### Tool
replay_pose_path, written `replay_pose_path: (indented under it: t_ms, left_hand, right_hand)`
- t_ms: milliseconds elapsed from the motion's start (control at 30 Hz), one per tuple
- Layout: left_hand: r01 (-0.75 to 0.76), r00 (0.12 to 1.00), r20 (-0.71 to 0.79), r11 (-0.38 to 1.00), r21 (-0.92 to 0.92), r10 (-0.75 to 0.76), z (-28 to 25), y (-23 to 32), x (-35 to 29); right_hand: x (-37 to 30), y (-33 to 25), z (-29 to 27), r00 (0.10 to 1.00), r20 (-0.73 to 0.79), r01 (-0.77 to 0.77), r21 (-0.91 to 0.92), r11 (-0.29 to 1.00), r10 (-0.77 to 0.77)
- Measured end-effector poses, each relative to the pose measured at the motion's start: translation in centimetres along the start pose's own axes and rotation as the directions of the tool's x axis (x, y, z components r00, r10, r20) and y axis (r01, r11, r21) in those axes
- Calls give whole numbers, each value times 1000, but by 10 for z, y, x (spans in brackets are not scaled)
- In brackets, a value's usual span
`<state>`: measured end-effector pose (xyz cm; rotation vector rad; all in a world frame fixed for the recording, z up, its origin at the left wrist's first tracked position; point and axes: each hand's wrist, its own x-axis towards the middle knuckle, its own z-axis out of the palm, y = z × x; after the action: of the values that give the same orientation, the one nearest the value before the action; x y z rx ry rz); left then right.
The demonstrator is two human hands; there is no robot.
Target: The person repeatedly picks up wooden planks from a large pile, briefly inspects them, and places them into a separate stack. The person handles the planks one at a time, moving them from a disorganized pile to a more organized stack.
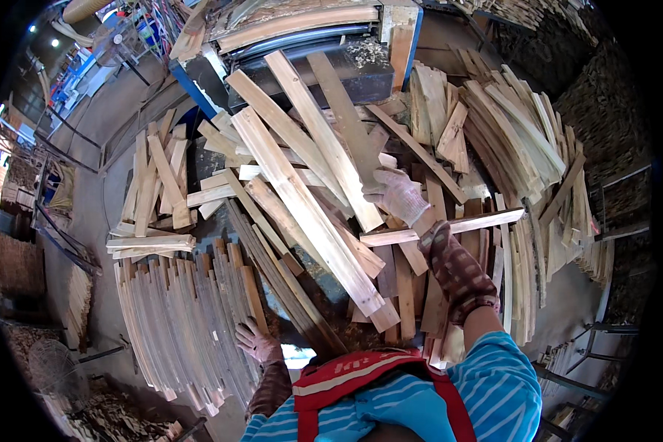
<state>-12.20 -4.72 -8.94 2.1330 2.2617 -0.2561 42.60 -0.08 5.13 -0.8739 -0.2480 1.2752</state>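
Note:
My right hand (404, 195), in a pale knitted glove with a brown checked sleeve cover, reaches forward over a heap of loose boards. Its fingers close over the near end of a grey-brown wooden board (342, 110), which slopes up toward the machine. Beside that board, several pale planks (302, 199) lie slanted across one another. A short plank (449, 227) passes close to my right wrist. Low on the left, my left hand (258, 342), gloved too, is open with fingers spread. It rests by the edge of a row of grey strips (191, 324) and holds nothing.
A machine with a roller (302, 44) and blue side frames stands ahead, past the heap. Stacked boards (516, 140) fan out at the right. More loose pieces (158, 173) lie left of the heap. Metal racks (66, 243) and a fan guard (55, 368) stand farther left.

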Motion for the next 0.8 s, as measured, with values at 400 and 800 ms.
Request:
replay_pose_path:
  t_ms: [400, 800]
  left_hand:
    - [-122, 991, -99, 920, -373, 91, -89, 48, 30]
    - [380, 828, 100, -421, -824, 551, -235, 198, 69]
  right_hand:
    - [-97, 42, 58, 974, 86, 227, -281, 932, -211]
    - [-92, 81, 91, 951, 221, 254, -957, 140, -215]
